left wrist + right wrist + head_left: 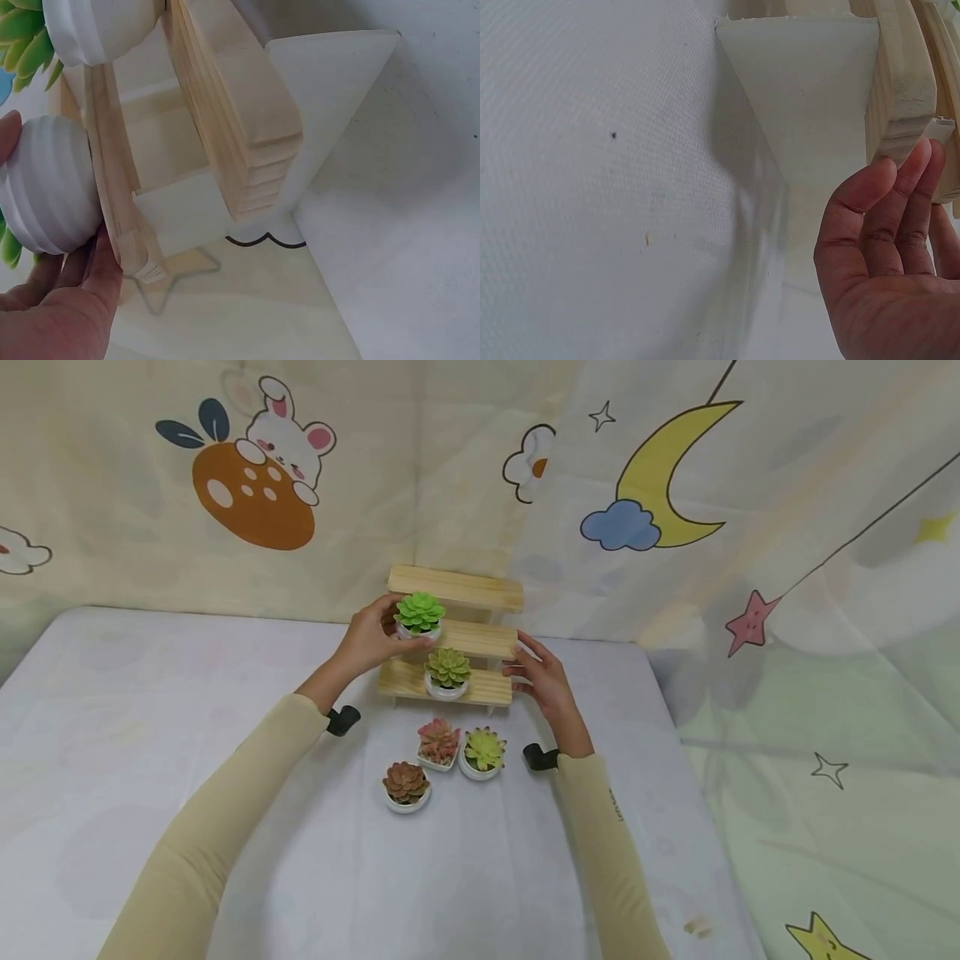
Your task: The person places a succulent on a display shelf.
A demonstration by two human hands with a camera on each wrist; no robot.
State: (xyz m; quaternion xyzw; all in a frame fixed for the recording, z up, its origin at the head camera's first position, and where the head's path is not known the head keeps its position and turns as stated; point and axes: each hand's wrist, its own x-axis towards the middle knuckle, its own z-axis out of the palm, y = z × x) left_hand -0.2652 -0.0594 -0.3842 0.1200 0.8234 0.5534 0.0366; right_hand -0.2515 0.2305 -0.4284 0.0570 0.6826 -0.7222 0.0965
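Note:
My left hand (372, 637) grips the white pot of a bright green succulent (420, 613) at the left end of the middle step of a wooden plant stand (480, 639). In the left wrist view the ribbed pot (52, 184) touches the board, fingers curled beneath it. On the lowest step sits another potted green succulent (448, 668). My right hand (551, 685) is at the stand's right end, its loosely bent fingertips against the board ends (909, 112); the thumb is out of the right wrist view.
In front of the stand, a pink succulent (438, 743) in a square pot, a yellow-green succulent (483, 750) and a brown succulent (406, 783) stand on the white table (300, 877). A printed cloth (450, 460) hangs close behind the stand.

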